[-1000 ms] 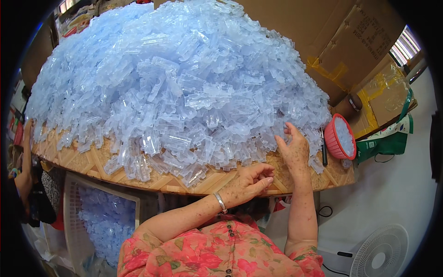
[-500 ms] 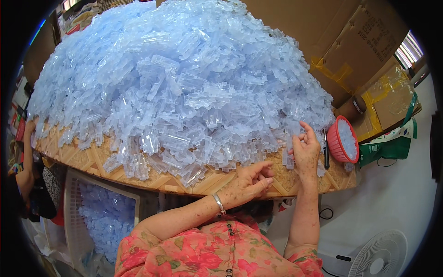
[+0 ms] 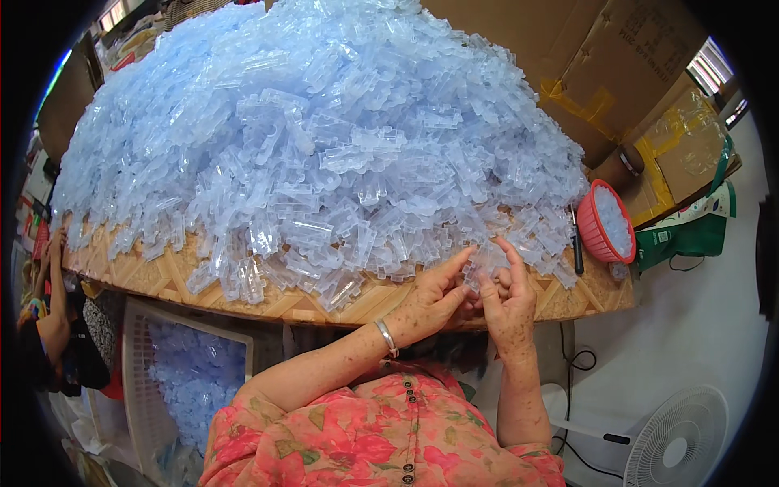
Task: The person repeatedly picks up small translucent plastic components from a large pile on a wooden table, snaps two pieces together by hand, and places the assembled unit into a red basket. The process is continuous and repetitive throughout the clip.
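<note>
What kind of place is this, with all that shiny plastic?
Probably a small workshop, though it might be someone's home. A huge heap of clear plastic pieces covers most of the table, and a pale crate below holds bluish bits.

Light fairly bright and even over plastic pile point(image 3: 324, 146); upper part palest, almost washed out. Small white glints on clear pieces, also on silver bracelet point(image 3: 386, 337). Bright striped window point(image 3: 712, 65) at upper right. Cardboard point(image 3: 560, 45) duller; space below table point(image 3: 154, 272) dim, in shadow. Fisheye bends table edge into curve; corners fall to black. Thin blue-white flare along upper left rim. Details near left rim soft, difficult to distinguish.
</note>
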`<act>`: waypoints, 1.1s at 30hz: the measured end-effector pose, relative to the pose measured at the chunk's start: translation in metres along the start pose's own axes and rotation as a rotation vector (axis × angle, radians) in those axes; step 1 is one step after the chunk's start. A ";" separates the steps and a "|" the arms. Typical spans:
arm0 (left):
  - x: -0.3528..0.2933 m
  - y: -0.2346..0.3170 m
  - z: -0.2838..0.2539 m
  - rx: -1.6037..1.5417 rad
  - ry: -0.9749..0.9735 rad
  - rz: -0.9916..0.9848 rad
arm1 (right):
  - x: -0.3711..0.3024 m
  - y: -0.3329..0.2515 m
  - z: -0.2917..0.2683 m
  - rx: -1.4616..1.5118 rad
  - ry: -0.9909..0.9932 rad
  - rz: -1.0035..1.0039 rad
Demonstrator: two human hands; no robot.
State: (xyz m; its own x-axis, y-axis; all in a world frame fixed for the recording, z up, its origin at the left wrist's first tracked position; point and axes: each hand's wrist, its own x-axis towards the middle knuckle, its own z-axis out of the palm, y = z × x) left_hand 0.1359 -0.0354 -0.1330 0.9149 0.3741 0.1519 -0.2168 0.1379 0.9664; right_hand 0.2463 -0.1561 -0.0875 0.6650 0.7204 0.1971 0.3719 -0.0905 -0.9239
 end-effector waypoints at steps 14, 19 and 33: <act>0.001 0.000 -0.003 -0.282 0.004 -0.059 | -0.013 0.021 -0.007 0.226 0.098 0.175; 0.001 -0.008 -0.003 -0.220 -0.027 -0.112 | -0.008 0.025 -0.017 0.330 0.137 0.155; -0.004 0.008 0.000 -0.185 -0.047 -0.129 | 0.064 0.060 -0.087 -0.269 0.411 -0.046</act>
State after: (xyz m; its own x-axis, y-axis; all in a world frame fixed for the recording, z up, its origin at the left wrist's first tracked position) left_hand 0.1307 -0.0361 -0.1259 0.9529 0.3003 0.0434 -0.1522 0.3494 0.9245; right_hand 0.3676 -0.1748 -0.1019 0.8244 0.4018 0.3987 0.5248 -0.2786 -0.8043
